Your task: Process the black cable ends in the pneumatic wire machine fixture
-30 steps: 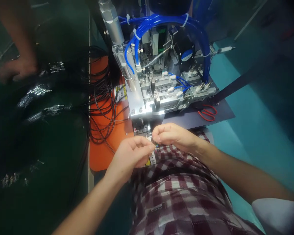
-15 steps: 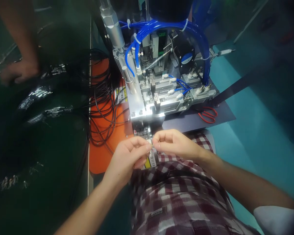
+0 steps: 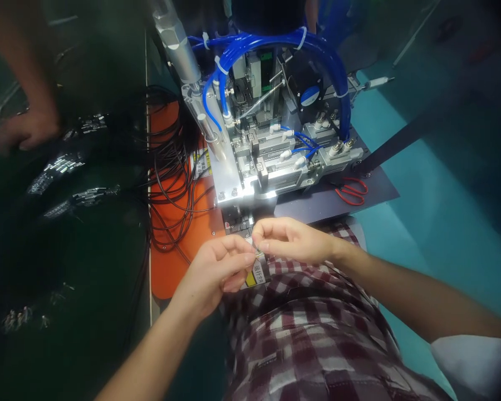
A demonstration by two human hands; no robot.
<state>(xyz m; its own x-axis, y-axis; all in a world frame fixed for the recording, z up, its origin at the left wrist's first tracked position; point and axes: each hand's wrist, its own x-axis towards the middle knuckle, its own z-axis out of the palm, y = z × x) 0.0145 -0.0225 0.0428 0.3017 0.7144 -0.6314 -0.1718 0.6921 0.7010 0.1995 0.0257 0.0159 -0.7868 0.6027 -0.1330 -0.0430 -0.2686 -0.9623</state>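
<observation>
In the middle of the view my left hand (image 3: 215, 267) is closed in a pinch, thumb against forefinger. A tiny thin part (image 3: 258, 255) with a yellowish, wire-like look shows at its fingertips; its kind is too small to make out. My right hand (image 3: 294, 239) is also pinched shut, its fingertips touching or almost touching those of the left. Whatever lies between the right fingers is mostly hidden. Both hands are just in front of the metal feed end (image 3: 239, 225) of a pneumatic machine (image 3: 271, 172), above a white and yellow label (image 3: 258, 274).
Black cables (image 3: 173, 184) lie coiled over an orange board (image 3: 167, 273) on the left. Red-handled scissors or pliers (image 3: 353, 192) rest on the dark base plate at right. Small shiny metal parts (image 3: 60, 167) lie in piles on the dark table, near another person's hand (image 3: 29, 128).
The view has shifted slightly, so the machine appears a little further left. My right fingertips have moved a little left, over the left ones, and more of the tiny part shows.
</observation>
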